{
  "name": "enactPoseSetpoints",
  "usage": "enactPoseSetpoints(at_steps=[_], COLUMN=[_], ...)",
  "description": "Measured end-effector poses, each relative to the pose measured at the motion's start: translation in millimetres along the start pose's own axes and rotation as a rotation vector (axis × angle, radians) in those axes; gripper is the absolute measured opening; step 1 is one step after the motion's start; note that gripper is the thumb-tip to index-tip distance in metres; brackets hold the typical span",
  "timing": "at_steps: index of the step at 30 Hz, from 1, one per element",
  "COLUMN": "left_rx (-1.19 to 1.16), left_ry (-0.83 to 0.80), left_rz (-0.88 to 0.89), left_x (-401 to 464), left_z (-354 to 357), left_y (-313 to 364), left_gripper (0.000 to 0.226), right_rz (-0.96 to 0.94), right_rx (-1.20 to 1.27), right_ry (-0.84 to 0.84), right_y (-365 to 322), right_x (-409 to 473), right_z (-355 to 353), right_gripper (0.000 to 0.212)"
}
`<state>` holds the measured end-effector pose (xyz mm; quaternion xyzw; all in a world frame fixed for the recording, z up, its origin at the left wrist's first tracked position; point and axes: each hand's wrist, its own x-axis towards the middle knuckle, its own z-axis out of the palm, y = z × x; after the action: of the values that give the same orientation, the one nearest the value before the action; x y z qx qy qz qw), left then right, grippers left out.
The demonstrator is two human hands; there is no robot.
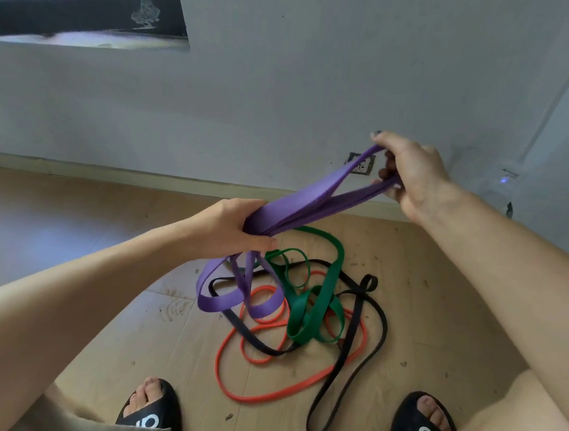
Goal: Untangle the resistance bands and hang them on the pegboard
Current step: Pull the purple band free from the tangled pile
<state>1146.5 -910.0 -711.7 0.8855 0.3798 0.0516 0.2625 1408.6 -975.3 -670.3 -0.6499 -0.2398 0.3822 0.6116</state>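
Holding the purple band (315, 197) up between both hands, we clamp it — left hand (230, 231) curled near, right hand (414, 175) pinching far. It looks soft, stretchy; its loops droop into the green (316, 307), black (355, 328), orange (260, 399) bands on the floor (101, 251).

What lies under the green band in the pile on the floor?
Under the green band run parts of the orange band and black band, on the wooden floor. Their crossings beneath it are covered.

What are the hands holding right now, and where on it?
Both hold the purple band: right hand grips its raised end, left hand its bunched middle.
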Motion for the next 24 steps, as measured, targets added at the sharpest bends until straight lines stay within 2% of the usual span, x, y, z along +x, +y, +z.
enactPoseSetpoints(at_steps=[2, 4, 6, 7, 9, 10, 12, 14, 16, 17, 21, 24], left_rx=[0.074, 0.074, 0.034, 0.019, 0.001, 0.007, 0.011, -0.076, -0.141, -0.138, -0.138, -0.213], left_ry=[0.025, 0.018, -0.006, -0.025, -0.062, -0.072, -0.079, -0.099, -0.124, -0.128, -0.080, -0.069], left_rz=[0.047, 0.052, 0.063, 0.077, 0.107, 0.120, 0.132, 0.140, 0.149, 0.148, 0.158, 0.136], left_x=[-2, -5, -7, -8, -10, -10, -9, -10, -11, -12, -12, -12], left_z=[-7, -11, -13, -13, -11, -9, -7, -8, -11, -12, -12, -13], left_y=[3, 2, -1, -3, -3, -2, -1, 1, 2, 2, 1, 0], left_gripper=[0.039, 0.042, 0.037, 0.031, 0.021, 0.020, 0.021, 0.018, 0.030, 0.033, 0.025, 0.030], right_rz=[0.058, 0.061, -0.063, -0.180, -0.341, -0.352, -0.305, -0.300, -0.359, -0.385, -0.463, -0.453], right_rx=[-0.165, -0.426, -0.778, -0.855, -0.768, -0.707, -0.754, -0.864, -0.934, -0.956, -0.978, -0.903], right_ry=[0.015, -0.001, 0.001, -0.033, -0.284, -0.460, -0.756, -0.886, -0.880, -0.857, -0.795, -0.729], right_y=[11, 22, 25, 22, 16, 14, 16, 28, 38, 42, 39, 29], right_x=[10, 19, 16, 9, -12, -25, -49, -61, -63, -63, -56, -52], right_z=[-9, -15, -13, -8, 8, 17, 34, 44, 49, 49, 51, 49], right_gripper=[0.013, 0.028, 0.049, 0.056, 0.059, 0.059, 0.065, 0.079, 0.086, 0.082, 0.051, 0.043])
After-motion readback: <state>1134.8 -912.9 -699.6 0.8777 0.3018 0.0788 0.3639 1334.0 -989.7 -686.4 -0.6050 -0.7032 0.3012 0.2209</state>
